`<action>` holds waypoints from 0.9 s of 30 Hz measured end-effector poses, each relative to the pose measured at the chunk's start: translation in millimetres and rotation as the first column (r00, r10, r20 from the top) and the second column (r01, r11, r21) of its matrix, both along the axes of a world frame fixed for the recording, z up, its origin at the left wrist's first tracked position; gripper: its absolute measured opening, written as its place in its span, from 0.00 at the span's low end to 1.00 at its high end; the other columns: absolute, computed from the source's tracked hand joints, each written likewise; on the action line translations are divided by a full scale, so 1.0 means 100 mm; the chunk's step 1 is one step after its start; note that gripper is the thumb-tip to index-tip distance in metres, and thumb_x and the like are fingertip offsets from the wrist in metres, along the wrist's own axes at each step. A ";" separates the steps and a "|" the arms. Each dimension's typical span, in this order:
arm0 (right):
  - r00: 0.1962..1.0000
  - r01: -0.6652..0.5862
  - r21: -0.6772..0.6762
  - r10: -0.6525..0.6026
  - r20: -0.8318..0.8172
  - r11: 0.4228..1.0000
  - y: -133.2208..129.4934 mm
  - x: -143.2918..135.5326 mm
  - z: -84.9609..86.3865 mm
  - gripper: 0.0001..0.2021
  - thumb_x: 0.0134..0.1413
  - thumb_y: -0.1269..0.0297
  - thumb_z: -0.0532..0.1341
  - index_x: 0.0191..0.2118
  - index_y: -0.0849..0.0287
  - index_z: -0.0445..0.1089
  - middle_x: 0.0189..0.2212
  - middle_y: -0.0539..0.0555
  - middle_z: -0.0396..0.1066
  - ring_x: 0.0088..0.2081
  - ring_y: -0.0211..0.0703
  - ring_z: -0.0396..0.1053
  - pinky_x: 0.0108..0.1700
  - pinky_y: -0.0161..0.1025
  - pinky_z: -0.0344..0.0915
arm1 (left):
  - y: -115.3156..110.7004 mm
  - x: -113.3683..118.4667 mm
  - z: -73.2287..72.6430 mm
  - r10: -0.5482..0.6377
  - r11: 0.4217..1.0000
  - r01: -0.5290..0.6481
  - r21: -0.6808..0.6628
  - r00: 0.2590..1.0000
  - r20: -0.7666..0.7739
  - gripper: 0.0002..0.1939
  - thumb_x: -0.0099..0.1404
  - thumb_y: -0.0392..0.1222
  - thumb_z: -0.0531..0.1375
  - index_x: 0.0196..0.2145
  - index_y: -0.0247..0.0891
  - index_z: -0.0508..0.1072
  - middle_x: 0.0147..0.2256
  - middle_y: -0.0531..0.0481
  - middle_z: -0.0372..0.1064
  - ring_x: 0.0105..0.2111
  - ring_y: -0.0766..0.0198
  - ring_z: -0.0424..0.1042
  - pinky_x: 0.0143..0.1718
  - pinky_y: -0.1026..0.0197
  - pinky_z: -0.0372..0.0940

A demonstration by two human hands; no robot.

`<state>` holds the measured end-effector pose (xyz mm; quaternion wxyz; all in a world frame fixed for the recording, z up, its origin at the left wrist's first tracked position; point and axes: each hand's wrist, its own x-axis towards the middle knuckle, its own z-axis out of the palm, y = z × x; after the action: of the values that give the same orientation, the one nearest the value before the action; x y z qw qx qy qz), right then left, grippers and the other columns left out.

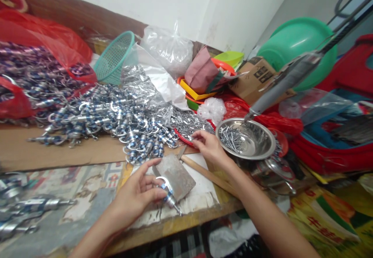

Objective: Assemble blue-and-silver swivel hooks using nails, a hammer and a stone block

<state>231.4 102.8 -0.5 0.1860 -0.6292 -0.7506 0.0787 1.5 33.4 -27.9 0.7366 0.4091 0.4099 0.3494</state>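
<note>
My left hand (142, 188) is closed around a silver-and-blue metal fitting with a curved hook (169, 197). The fitting tilts down to the right over the near edge of a grey metal block (177, 176). My right hand (208, 145) reaches to the near edge of a red tray (183, 137) filled with small metal clips (190, 124). Its thumb and fingertips are drawn together, and I cannot make out what is between them. Under my right forearm lies a hammer with a wooden handle (204, 170), its head beside the block.
A large heap of similar fittings (107, 114) covers cardboard at the left. To the right, a steel bowl (262, 153) holds metal pins (231, 139). A grey-handled tool on an arm (279, 83) slants above the bowl. Behind stand a green basket (113, 58) and a carton (253, 79).
</note>
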 end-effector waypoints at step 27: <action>0.815 -0.570 0.243 0.578 0.045 0.785 -0.82 -0.55 -0.01 0.09 0.53 0.75 0.52 0.27 0.63 0.67 0.24 0.55 0.69 0.27 0.40 0.67 0.30 0.35 0.62 | 0.00 0.01 -0.02 0.013 1.000 -0.014 0.027 0.999 0.043 0.39 0.47 0.34 0.66 0.55 0.33 0.56 0.25 0.52 0.73 0.26 0.64 0.70 0.29 0.62 0.64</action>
<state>176.0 21.1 -1.5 0.2416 -0.3421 -0.9068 0.0483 2.6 33.4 -29.9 0.7372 0.4088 0.3921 0.3684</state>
